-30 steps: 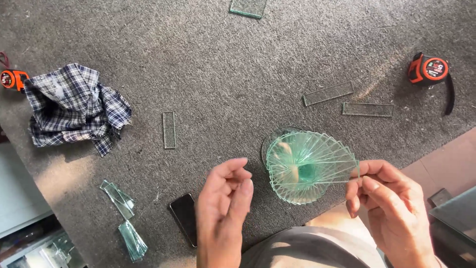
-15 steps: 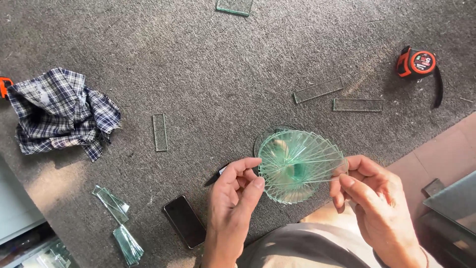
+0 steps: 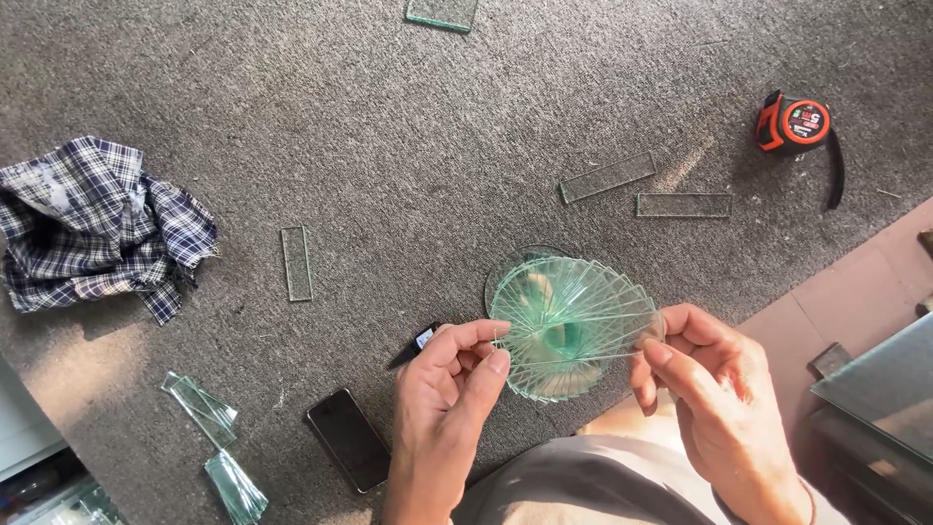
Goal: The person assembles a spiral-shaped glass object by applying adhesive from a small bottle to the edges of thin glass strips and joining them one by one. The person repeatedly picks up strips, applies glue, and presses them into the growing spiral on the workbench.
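A round fan of stacked clear green-tinted glass strips (image 3: pixel 573 326) hangs just above the grey carpet (image 3: pixel 389 117) in front of me. My left hand (image 3: pixel 447 389) pinches its left edge between thumb and fingers. At the fan's right edge, my right hand (image 3: pixel 709 389) grips it the same way. Under the fan a round glass disc (image 3: pixel 505 267) partly shows on the carpet. A small dark tool (image 3: pixel 416 345) lies just behind my left thumb.
A checked cloth (image 3: pixel 92 228) lies at the left. Loose glass strips (image 3: pixel 296 262) (image 3: pixel 607 177) (image 3: pixel 683 205) rest on the carpet. An orange tape measure (image 3: pixel 797 124) sits at the right, a dark phone (image 3: pixel 350 439) by my left wrist, and glass offcuts (image 3: pixel 199 408) at the lower left.
My left hand has moved right and taken hold of the fan's left edge. The fan has swung into a flatter pose between both hands.
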